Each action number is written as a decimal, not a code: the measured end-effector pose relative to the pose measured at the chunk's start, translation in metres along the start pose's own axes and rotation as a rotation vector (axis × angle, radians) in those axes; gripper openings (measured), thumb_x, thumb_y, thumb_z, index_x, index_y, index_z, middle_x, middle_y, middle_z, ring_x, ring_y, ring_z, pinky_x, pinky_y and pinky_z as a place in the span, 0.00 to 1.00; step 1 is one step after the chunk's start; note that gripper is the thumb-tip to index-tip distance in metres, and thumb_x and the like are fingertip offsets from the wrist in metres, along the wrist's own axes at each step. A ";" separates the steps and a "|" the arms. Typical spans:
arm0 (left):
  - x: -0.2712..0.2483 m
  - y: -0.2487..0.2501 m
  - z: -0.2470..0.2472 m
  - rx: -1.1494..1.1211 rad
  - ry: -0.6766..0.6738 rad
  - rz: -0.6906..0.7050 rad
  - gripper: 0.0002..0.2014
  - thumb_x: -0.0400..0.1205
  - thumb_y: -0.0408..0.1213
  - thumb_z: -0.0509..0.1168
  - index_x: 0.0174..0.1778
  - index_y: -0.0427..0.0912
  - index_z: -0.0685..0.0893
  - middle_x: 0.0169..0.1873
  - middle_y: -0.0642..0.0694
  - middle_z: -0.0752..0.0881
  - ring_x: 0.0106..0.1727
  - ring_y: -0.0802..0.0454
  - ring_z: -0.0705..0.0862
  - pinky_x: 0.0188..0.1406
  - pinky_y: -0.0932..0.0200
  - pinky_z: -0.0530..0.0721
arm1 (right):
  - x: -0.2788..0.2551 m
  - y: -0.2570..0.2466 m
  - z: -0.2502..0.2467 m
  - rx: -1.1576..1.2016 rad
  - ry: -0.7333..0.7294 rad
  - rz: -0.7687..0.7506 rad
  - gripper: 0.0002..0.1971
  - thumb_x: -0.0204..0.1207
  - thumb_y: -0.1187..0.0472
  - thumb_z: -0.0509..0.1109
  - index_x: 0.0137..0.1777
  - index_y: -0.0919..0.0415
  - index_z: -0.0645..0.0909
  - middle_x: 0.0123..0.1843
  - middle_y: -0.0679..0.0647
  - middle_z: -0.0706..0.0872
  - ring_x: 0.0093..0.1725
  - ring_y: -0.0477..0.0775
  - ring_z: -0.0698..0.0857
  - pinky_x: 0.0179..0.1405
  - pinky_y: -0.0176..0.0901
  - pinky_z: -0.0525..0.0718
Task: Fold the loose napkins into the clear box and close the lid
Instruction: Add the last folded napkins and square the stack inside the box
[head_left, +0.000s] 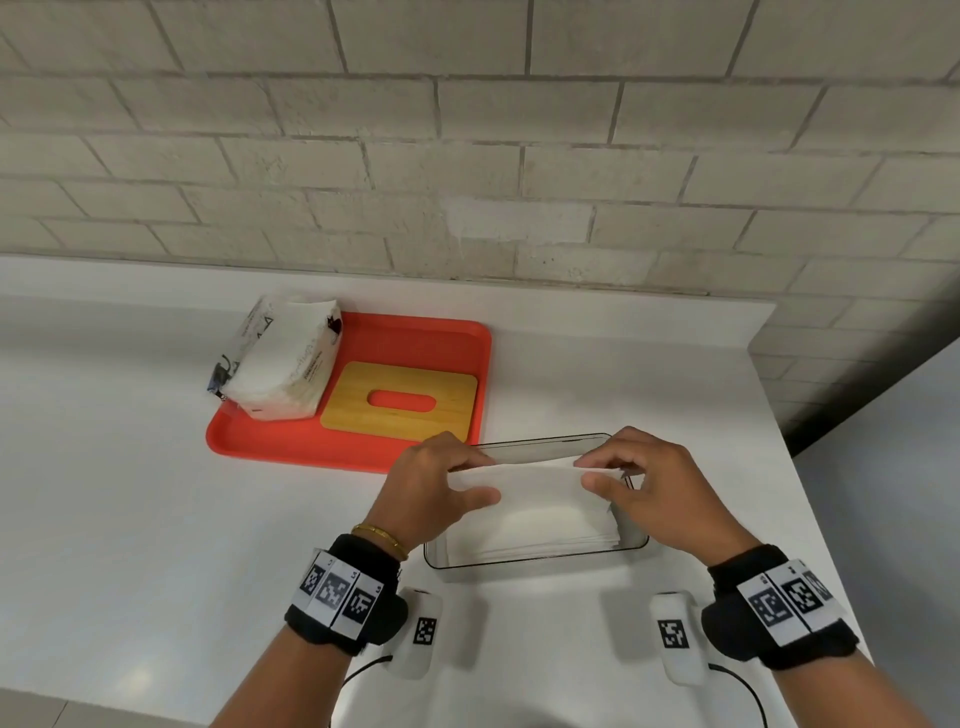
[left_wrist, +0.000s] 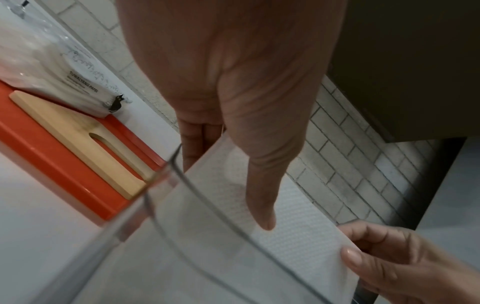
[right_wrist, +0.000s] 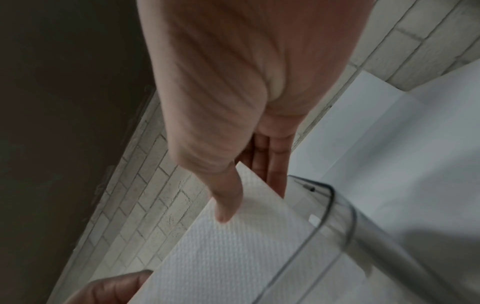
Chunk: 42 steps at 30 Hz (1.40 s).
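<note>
A clear box (head_left: 636, 535) stands on the white counter with a stack of white napkins (head_left: 535, 535) inside. Above it I hold one white napkin (head_left: 535, 480) stretched between both hands. My left hand (head_left: 441, 478) pinches its left end, thumb in front and fingers behind. My right hand (head_left: 623, 475) pinches the right end the same way. The left wrist view has the napkin (left_wrist: 298, 226) under my thumb, above the box rim (left_wrist: 182, 181). In the right wrist view the napkin (right_wrist: 233, 246) is beside the box corner (right_wrist: 335, 197). The wooden lid (head_left: 400, 400), with an oval slot, lies on the red tray (head_left: 358, 447).
An opened pack of napkins (head_left: 280, 358) lies on the tray's left part, near the brick wall (head_left: 467, 156). The counter's edge runs along the right (head_left: 810, 467). Two white sensor pods with cables (head_left: 415, 639) hang under my wrists.
</note>
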<state>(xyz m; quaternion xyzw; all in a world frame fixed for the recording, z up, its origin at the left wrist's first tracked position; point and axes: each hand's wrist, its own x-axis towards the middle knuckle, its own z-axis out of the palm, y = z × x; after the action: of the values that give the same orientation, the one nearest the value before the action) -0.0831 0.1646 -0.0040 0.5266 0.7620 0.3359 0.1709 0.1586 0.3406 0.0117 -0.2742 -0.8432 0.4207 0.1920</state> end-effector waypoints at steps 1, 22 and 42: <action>0.001 0.001 0.001 0.015 -0.002 0.006 0.13 0.74 0.47 0.84 0.51 0.51 0.94 0.43 0.65 0.87 0.44 0.71 0.84 0.46 0.77 0.76 | 0.001 0.000 0.000 -0.012 -0.036 0.011 0.10 0.74 0.60 0.84 0.52 0.46 0.93 0.50 0.39 0.89 0.53 0.47 0.89 0.54 0.37 0.85; 0.012 0.022 0.017 0.106 -0.059 -0.426 0.19 0.79 0.34 0.79 0.63 0.46 0.82 0.45 0.43 0.86 0.31 0.45 0.91 0.33 0.48 0.94 | 0.051 -0.020 0.016 -0.706 -0.325 0.303 0.06 0.81 0.62 0.73 0.57 0.58 0.85 0.54 0.57 0.80 0.56 0.61 0.85 0.50 0.48 0.84; -0.031 0.034 0.016 0.189 -0.140 -0.167 0.32 0.73 0.69 0.74 0.68 0.54 0.85 0.65 0.56 0.86 0.67 0.56 0.83 0.69 0.56 0.80 | -0.005 -0.042 0.009 -0.454 -0.580 0.165 0.34 0.67 0.32 0.81 0.73 0.43 0.83 0.69 0.35 0.82 0.71 0.40 0.78 0.72 0.39 0.77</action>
<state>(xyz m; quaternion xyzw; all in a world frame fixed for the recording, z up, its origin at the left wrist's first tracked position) -0.0378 0.1495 0.0051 0.4974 0.8175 0.2098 0.2009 0.1444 0.3112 0.0404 -0.2460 -0.9094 0.2972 -0.1551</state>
